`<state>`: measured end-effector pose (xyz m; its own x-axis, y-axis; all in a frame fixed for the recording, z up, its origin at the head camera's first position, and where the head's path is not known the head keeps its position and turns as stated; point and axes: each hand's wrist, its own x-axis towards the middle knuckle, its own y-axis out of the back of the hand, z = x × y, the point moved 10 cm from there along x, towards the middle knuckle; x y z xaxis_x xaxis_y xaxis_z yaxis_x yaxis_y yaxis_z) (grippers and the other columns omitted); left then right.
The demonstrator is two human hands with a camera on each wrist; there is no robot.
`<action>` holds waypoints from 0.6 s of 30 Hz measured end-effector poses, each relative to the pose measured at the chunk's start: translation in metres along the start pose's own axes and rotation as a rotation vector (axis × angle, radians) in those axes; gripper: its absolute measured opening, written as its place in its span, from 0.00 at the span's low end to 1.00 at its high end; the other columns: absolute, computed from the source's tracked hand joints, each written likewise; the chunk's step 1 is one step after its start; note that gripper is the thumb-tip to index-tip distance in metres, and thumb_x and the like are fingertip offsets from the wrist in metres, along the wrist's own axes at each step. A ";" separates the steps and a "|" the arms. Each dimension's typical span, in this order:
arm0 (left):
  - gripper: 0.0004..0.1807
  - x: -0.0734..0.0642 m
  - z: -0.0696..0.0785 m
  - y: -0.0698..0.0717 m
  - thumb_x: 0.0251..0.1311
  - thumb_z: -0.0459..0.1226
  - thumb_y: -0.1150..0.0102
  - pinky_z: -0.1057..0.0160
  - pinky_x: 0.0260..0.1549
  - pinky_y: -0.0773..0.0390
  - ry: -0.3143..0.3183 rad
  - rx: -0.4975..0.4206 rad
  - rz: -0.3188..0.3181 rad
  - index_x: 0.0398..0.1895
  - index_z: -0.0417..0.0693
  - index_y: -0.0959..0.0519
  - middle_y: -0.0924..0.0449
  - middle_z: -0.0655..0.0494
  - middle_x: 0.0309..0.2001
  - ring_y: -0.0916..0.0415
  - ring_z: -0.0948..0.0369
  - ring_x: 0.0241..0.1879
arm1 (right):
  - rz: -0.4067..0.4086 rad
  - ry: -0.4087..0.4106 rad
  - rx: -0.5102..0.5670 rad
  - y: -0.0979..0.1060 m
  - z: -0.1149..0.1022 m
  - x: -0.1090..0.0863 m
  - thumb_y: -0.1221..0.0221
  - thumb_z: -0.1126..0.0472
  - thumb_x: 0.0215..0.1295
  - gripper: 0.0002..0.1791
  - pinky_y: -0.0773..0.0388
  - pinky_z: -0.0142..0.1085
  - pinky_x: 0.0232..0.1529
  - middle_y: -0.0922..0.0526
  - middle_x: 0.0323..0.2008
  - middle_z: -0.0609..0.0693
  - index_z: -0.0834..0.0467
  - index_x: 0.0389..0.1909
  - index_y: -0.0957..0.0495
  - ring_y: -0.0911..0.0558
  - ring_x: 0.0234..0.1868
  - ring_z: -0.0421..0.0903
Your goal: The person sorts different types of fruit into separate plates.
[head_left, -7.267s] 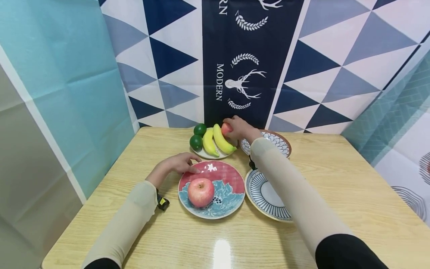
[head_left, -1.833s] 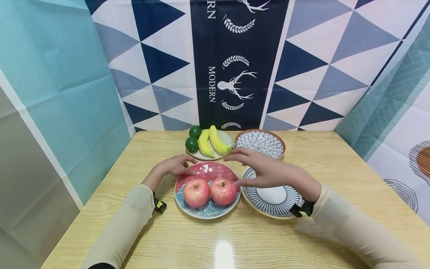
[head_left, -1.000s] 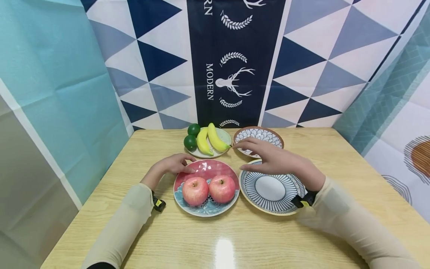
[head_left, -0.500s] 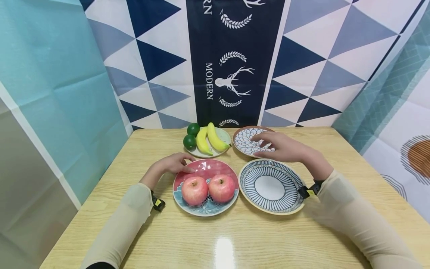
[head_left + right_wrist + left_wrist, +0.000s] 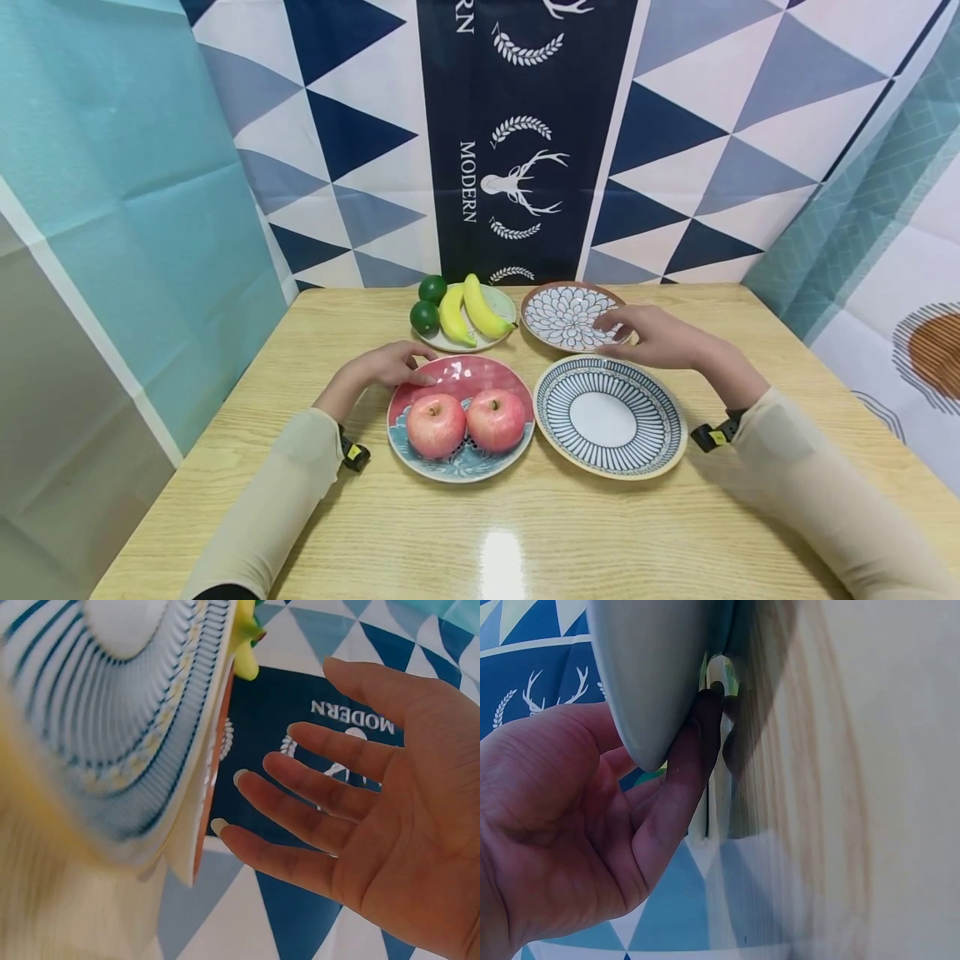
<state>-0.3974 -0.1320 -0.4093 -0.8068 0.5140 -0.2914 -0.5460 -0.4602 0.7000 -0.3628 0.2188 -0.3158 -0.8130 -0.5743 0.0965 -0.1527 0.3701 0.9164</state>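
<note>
My left hand (image 5: 386, 364) pinches the upper left rim of a pink-and-blue plate (image 5: 468, 375), thumb over the edge; in the left wrist view the fingers (image 5: 675, 787) reach beneath its pale underside (image 5: 656, 682). Two red apples, a left one (image 5: 436, 426) and a right one (image 5: 496, 421), sit side by side on that plate. My right hand (image 5: 660, 336) holds nothing, its fingers loosely bent above the right side of a brown-rimmed petal-pattern plate (image 5: 562, 317). Just below that hand lies a blue-striped plate (image 5: 602, 419). The right wrist view shows the bare palm (image 5: 405, 825) with spread fingers.
A small pale green plate (image 5: 501, 302) at the back carries two bananas (image 5: 483, 310) and two dark green round fruits (image 5: 424, 318). All the plates stand on a light wooden table (image 5: 360, 533). A patterned cloth (image 5: 517, 125) hangs behind the table.
A second apple has come onto the pink-and-blue plate since the earliest frame. My right hand has let it go and drawn back to the right. The left hand keeps its grip.
</note>
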 end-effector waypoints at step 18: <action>0.22 -0.001 0.003 -0.001 0.71 0.42 0.32 0.62 0.39 0.21 -0.011 -0.001 0.000 0.65 0.46 0.19 0.17 0.48 0.48 0.23 0.54 0.43 | -0.068 -0.135 -0.060 -0.012 0.037 -0.031 0.30 0.53 0.70 0.20 0.15 0.50 0.49 0.13 0.47 0.54 0.59 0.57 0.16 0.13 0.45 0.50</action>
<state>-0.3952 -0.1295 -0.4080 -0.8042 0.5217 -0.2848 -0.5465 -0.4606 0.6994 -0.3567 0.2586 -0.3444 -0.8705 -0.4920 -0.0162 -0.1798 0.2870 0.9409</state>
